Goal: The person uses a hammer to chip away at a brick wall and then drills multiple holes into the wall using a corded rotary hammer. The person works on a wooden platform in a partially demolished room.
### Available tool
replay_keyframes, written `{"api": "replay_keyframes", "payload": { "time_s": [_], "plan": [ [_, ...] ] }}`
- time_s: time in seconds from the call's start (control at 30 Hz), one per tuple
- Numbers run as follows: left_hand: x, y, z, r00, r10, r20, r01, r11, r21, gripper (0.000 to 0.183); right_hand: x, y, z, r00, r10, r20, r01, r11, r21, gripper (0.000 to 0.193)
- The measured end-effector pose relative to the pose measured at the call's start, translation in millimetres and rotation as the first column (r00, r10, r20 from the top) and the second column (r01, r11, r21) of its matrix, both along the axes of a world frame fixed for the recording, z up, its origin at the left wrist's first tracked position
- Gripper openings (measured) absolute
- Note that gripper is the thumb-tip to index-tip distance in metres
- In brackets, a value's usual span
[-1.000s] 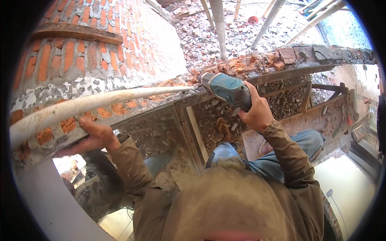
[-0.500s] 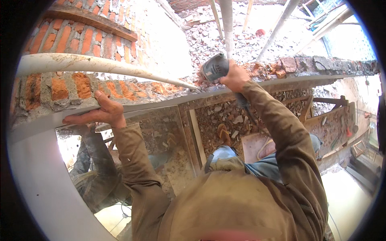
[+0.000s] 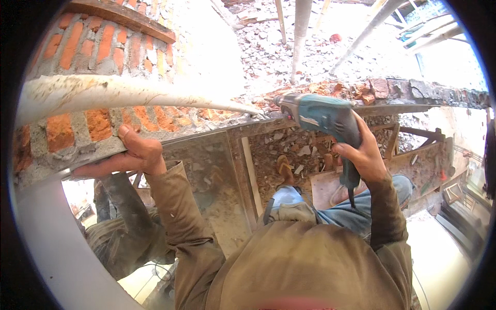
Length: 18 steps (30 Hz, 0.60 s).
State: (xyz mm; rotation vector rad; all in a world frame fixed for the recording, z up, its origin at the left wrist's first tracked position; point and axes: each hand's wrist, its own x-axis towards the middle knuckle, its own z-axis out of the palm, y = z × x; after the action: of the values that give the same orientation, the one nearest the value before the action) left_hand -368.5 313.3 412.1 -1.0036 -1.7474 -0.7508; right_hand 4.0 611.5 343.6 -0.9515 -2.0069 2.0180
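Observation:
My right hand (image 3: 367, 152) is wrapped around the grip of a teal and dark grey power drill (image 3: 325, 111). The drill lies sideways over the top of a broken brick wall (image 3: 106, 124), its nose pointing left; I cannot tell whether it touches the masonry. A cord hangs from the grip's lower end. At the left, my left hand (image 3: 137, 155) rests against the wall's near edge, thumb on top of the bricks and fingers stretched flat along the side. It holds no tool.
A thick whitish pole (image 3: 119, 93) slants over the wall, ending near the drill's nose. Several props (image 3: 301, 41) stand beyond, amid rubble (image 3: 263, 57). Below are a glossy, reflecting pane (image 3: 201, 181), a wooden post (image 3: 243, 170) and a board (image 3: 325, 188) near my feet.
My right hand has drawn back toward me and to the right. The drill has turned from an upright, foreshortened pose to lying sideways, nose left. My left hand has barely shifted.

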Motion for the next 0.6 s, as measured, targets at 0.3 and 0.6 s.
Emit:
{"api": "replay_keyframes", "payload": {
  "time_s": [0.3, 0.6],
  "plan": [
    [11.8, 18.0, 9.9, 0.995, -0.085, 0.047, 0.082, 0.995, 0.057, 0.100, 118.8, -21.6, -59.3, 0.871, -0.469, 0.148, 0.460, 0.669, -0.585, 0.066],
    [19.3, 30.9, 14.9, 0.981, -0.171, 0.091, 0.164, 0.983, 0.081, 0.094, 101.3, 86.8, -31.9, 0.986, -0.152, 0.064, 0.165, 0.909, -0.383, 0.090]
  ]
}}
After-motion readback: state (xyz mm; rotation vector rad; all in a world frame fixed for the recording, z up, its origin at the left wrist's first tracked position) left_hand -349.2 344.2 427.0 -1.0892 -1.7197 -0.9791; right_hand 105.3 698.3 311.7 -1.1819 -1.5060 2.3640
